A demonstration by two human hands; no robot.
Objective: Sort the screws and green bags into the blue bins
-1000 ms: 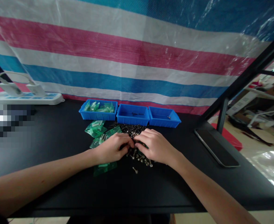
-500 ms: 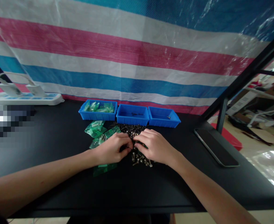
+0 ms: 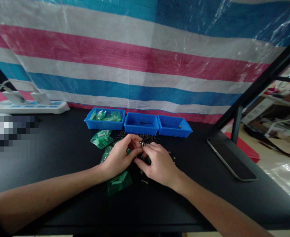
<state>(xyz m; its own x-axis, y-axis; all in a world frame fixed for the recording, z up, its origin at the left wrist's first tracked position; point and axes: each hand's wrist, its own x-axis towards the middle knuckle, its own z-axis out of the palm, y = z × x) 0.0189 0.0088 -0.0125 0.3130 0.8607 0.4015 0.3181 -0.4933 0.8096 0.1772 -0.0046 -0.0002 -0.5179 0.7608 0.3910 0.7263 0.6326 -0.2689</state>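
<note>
My left hand (image 3: pixel 125 153) is curled, with its thumb and fingertips meeting my right hand (image 3: pixel 158 163). Pinched between them are silver screws (image 3: pixel 142 144), partly hidden by my fingers. The right hand's fingers are bent over the same spot and cover most of the silver pile. One loose silver screw (image 3: pixel 145 182) lies in front of the hands. Just behind them spreads a heap of black screws (image 3: pixel 151 138). Beside and under my left forearm are green plastic bags with pale pieces inside, one green bag (image 3: pixel 120 181) nearest me and another green bag (image 3: pixel 101 138) farther back.
Behind the heap stand three blue bins: the left bin (image 3: pixel 104 125) with green bags, the middle bin (image 3: pixel 141 129) with a few black screws, the right bin (image 3: pixel 174 131) with a small screw. A phone (image 3: pixel 231 159) lies right, a power strip (image 3: pixel 28 108) back left.
Both hands have drawn together around the silver screws, and the right hand has come slightly nearer me. Fewer silver screws show in front. The near green bag is less covered.
</note>
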